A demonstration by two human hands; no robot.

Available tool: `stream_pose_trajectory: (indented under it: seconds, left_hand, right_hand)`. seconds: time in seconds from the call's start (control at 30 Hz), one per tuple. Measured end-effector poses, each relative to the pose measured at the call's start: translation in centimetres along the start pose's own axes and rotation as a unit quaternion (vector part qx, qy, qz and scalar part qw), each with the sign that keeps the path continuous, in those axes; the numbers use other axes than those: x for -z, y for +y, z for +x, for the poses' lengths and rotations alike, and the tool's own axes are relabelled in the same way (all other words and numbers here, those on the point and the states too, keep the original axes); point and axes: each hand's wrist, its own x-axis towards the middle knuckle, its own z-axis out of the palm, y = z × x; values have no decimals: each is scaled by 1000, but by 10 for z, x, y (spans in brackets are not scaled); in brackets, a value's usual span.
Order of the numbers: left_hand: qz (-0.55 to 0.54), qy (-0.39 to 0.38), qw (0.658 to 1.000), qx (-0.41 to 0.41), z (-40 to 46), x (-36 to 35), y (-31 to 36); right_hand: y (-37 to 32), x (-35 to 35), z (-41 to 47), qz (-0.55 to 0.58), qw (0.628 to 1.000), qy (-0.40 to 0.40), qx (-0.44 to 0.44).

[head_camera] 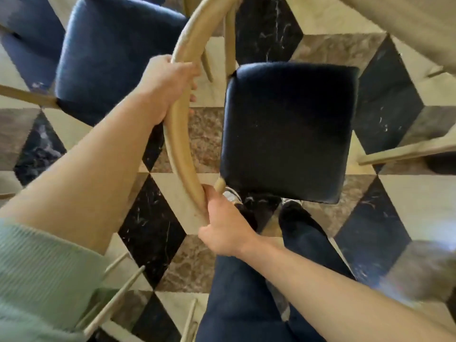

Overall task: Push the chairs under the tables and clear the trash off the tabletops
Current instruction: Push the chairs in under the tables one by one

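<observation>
Nearest the camera, a pale green ribbed sleeve (37,275) is seen pushed up the left forearm, and dark blue trouser legs (246,292) run down to dark shoes on the patterned marble floor (153,243). The right hand (225,230) is closed around the near end of a curved wooden backrest rail (179,149), with its fingers wrapped under the rail and its thumb laid along the rail's inner edge. Farther along the same rail, the left hand (169,87) is clamped over the top, its fingers (192,70) curled over to the seat side. Just beyond both sets of fingers, on the rail's inner side, the chair's dark navy cushioned seat (288,132) is seen from above. Past the left hand's knuckles, a second blue upholstered chair (108,60) stands close by. At the far right, beyond the seat, a light wooden table edge (419,28) is visible.
</observation>
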Motion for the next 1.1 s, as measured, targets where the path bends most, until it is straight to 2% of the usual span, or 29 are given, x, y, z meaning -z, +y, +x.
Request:
stream_pose_trajectory:
  seconds: [0.13, 0.27, 0.33, 0.47, 0.57, 0.7, 0.73, 0.77, 0.83, 0.9, 0.93, 0.97, 1.03, 1.07, 1.1]
  left_hand:
    - [7, -5, 999, 32, -7, -14, -1]
    - [-59, 17, 996, 70, -37, -53, -9]
    - [-89, 24, 991, 95, -57, -83, -14]
    - [-159, 33, 977, 141, -103, -160, -16]
    - [-170, -6, 968, 187, -133, -217, -13]
    - [-204, -116, 939, 250, -169, -272, -12]
    - [-222, -143, 927, 267, -181, -284, -8]
    - [-239, -171, 913, 283, -192, -298, -3]
    - [-254, -195, 898, 301, -199, -317, 3]
    - [-246, -150, 911, 297, -201, -332, 9]
    - [-235, -113, 922, 287, -197, -335, 9]
    - [-223, -79, 931, 277, -194, -340, 9]
    - [-226, -30, 937, 264, -184, -341, 9]
    - [-234, -16, 937, 260, -180, -341, 9]
    - [-242, -12, 935, 260, -178, -343, 9]
  right_hand:
    - [15, 22, -21, -41, 999, -15, 9]
    - [47, 72, -62, -131, 991, -39, -12]
    - [73, 102, -88, -182, 981, -53, -31]
    - [132, 175, -146, -288, 955, -29, -69]
    - [178, 229, -195, -373, 922, 35, -94]
    - [231, 286, -240, -406, 890, 137, -154]
    - [244, 300, -252, -403, 883, 175, -167]
    - [261, 315, -267, -389, 871, 245, -175]
    - [289, 331, -289, -283, 852, 396, -193]
    - [304, 332, -303, -75, 820, 534, -192]
    - [305, 328, -306, 70, 797, 566, -201]
    - [302, 323, -306, 236, 761, 563, -218]
    - [283, 307, -296, 553, 668, 461, -188]
    - [272, 300, -288, 632, 635, 412, -165]
    - [264, 293, -280, 662, 621, 390, -157]
